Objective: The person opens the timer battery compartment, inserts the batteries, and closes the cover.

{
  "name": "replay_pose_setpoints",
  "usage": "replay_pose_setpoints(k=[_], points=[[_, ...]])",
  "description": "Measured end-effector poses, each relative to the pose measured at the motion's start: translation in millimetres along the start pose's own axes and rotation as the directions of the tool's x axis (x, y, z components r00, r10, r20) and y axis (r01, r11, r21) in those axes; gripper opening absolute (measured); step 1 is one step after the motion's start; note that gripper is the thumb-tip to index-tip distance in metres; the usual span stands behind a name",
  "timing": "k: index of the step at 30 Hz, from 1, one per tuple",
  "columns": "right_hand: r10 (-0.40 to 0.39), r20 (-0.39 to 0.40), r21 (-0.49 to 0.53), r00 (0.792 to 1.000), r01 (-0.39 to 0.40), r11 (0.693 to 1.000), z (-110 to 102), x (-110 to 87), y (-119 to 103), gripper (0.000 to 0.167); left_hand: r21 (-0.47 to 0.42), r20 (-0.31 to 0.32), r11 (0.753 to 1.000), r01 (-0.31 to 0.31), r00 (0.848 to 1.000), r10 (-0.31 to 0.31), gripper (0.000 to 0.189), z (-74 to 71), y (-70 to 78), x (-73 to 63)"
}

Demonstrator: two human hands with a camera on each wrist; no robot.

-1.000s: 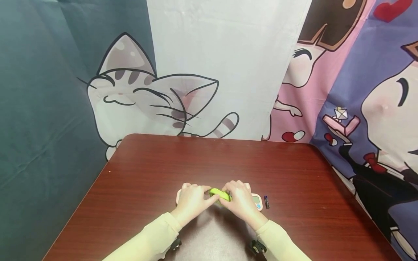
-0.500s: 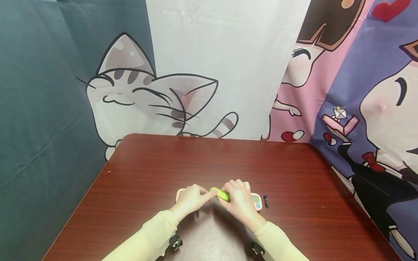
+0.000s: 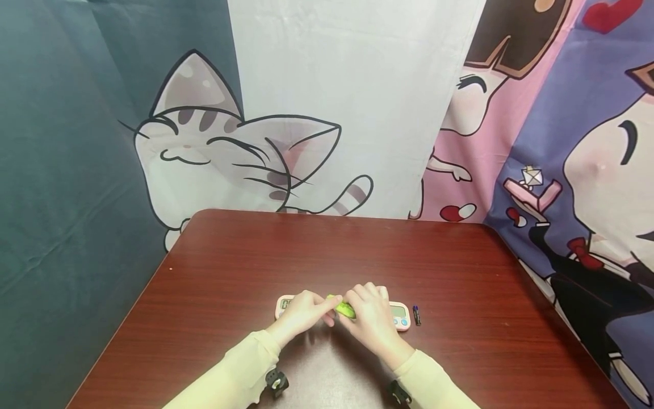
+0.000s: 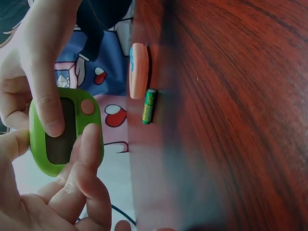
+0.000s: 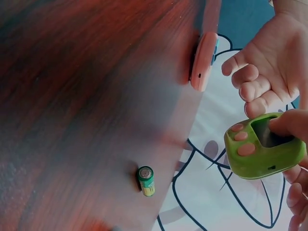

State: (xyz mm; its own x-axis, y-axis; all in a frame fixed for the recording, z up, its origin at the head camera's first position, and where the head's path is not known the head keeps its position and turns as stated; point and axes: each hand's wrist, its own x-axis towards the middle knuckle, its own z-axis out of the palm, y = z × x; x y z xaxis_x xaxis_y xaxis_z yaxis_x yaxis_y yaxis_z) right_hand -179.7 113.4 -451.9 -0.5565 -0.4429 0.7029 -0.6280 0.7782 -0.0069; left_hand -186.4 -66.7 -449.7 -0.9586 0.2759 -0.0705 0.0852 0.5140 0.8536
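Both hands hold a light-green digital timer (image 3: 346,309) above the table, its dark screen and orange buttons showing in the wrist views. My right hand (image 3: 372,318) has its thumb over the screen and its fingers behind the case. With the thumb at one edge and curled fingers along the lower front, my left hand (image 3: 304,315) grips the other side. In the left wrist view the timer (image 4: 67,132) is partly covered by fingers. In the right wrist view the timer (image 5: 264,147) shows three buttons, and the left hand (image 5: 262,82) has its other fingers loosely bent beside it.
Pink timers lie behind the hands, one left (image 3: 282,307) and one right (image 3: 400,316), both partly hidden. A small dark cylinder (image 3: 416,316) lies by the right one. A green battery (image 4: 149,106) rests on the brown table (image 3: 245,250). Cartoon-printed curtains hang behind.
The green timer and my right hand have shifted slightly left. My left hand drew back, then closed in again with its fingers lower. More of both pink timers shows now.
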Motion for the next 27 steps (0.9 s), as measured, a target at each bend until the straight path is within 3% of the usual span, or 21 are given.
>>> replay_pose_setpoints(k=[9, 15, 27], points=[[-0.056, -0.006, -0.019, 0.998, 0.055, 0.998, 0.4, -0.5, -4.8, 0.031, -0.065, 0.011, 0.998, 0.012, 1.000, -0.011, 0.049, 0.5, -3.0, 1.7], [-0.107, -0.036, -0.037, 0.994, 0.106, 0.994, 1.9, -1.5, -8.1, 0.035, -0.155, 0.031, 0.987, 0.032, 0.999, -0.028, 0.048, 2.6, -5.3, 2.2], [-0.167, -0.072, -0.067, 0.983, 0.162, 0.985, 1.2, -0.9, -9.4, 0.038, -0.235, 0.001, 0.967, 0.097, 0.995, -0.099, 0.037, 4.7, -2.7, 2.8]])
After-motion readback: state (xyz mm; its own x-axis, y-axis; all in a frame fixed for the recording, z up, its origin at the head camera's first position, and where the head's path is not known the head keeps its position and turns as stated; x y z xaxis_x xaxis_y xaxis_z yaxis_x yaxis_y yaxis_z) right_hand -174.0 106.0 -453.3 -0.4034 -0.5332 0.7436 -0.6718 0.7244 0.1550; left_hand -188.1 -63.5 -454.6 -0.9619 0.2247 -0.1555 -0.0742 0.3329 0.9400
